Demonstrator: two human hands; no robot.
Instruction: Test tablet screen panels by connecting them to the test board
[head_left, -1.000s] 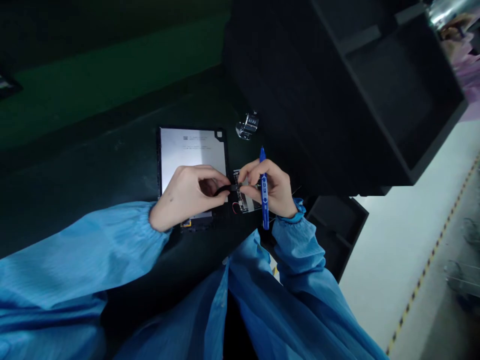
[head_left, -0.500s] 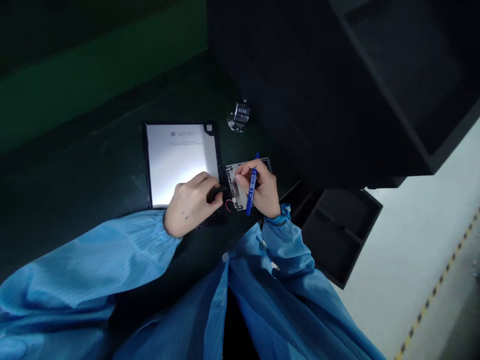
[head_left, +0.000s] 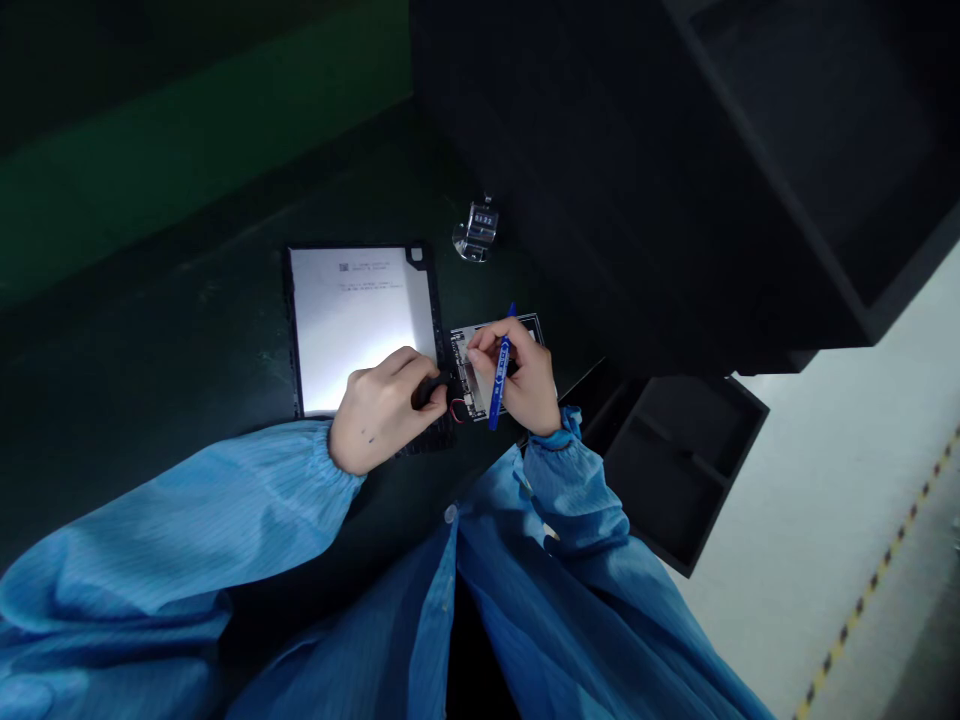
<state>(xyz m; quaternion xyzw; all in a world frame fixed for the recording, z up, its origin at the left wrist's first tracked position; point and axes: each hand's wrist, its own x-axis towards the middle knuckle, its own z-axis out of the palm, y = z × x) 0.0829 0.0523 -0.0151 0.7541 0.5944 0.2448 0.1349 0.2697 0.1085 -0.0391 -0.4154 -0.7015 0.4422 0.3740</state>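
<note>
My left hand (head_left: 390,405) rests over the lower right part of a flat device (head_left: 352,330) with a white panel and a black frame. Its thumb and fingers pinch a small black piece (head_left: 427,389) at the frame's right edge; I cannot make out its kind. Held in my right hand (head_left: 529,378) is a blue marker pen (head_left: 500,375), tilted across the fingers. Thumb and forefinger of that hand come together above a circuit board (head_left: 465,375), which lies right of the device and is partly covered by the hand. A thin red wire (head_left: 454,408) shows between board and device.
Behind the board, a chrome tally counter (head_left: 478,232) stands on the dark table (head_left: 180,310). A large black bin (head_left: 637,200) rises at the upper right. Lower down on the right is a black divided tray (head_left: 682,470), above a pale floor with a yellow-black line.
Both hands keep nearly the same place and grip. Only the view has shifted very slightly.
</note>
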